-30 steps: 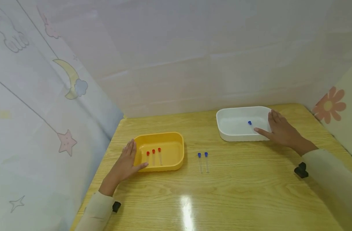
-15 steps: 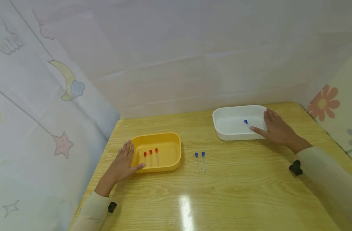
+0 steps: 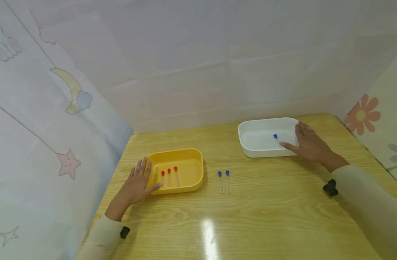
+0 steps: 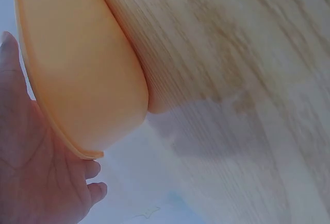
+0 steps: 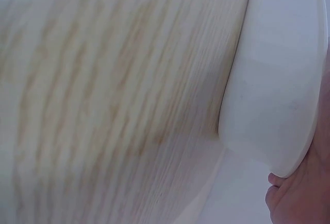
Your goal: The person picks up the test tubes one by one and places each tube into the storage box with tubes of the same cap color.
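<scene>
My left hand point(image 3: 136, 186) rests on the left rim of a yellow tray point(image 3: 198, 182), its fingers straight and the thumb spread along the front edge. Inside lie three thin clear tubes with red caps point(image 3: 169, 170), side by side. At the right end of a white tray point(image 3: 250, 153), my right hand point(image 3: 312, 144) lies over the rim with fingers extended and thumb across the front edge. One blue cap point(image 3: 275, 136) shows in that tray; the rest of its tube is hard to see. Both wrist views show a palm against a tray's outer wall.
Two clear tubes with blue caps point(image 3: 220, 174) lie parallel on the wooden table point(image 3: 267, 216), between the trays and nearer the front. A pale curtain point(image 3: 185, 72) hangs behind the table, with printed sheets at both sides.
The whole head view has shifted a little, so everything sits slightly farther left. Both hands stay at their trays, and the tubes keep their places.
</scene>
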`<state>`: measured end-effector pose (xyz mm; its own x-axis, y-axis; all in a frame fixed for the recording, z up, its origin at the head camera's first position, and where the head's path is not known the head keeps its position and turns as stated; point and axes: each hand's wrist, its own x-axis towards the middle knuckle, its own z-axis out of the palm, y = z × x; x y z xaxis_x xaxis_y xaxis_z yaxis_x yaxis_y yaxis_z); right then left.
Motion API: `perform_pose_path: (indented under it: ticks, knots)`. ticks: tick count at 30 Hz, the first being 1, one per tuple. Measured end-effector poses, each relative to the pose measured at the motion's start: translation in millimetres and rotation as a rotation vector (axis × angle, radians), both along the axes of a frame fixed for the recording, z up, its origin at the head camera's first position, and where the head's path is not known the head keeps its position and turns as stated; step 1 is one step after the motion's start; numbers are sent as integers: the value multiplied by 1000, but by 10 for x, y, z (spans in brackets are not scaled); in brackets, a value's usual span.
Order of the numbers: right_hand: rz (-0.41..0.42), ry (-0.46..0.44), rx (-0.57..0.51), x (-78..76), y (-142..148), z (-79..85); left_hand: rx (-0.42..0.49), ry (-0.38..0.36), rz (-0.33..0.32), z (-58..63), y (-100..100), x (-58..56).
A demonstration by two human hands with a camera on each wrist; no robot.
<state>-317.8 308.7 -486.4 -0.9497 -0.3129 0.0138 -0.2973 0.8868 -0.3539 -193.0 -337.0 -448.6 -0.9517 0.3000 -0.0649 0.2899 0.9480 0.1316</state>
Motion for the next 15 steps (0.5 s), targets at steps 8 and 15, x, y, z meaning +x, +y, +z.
perform_pose_path:
  ticks: [8, 15]
  knots:
    - [-6, 2, -10, 18, 5, -4, -32, 56, -20, 16, 20, 5]
    - [-3, 8, -19, -1, 16, -27, -64, 133, -58, 104, 107, 12]
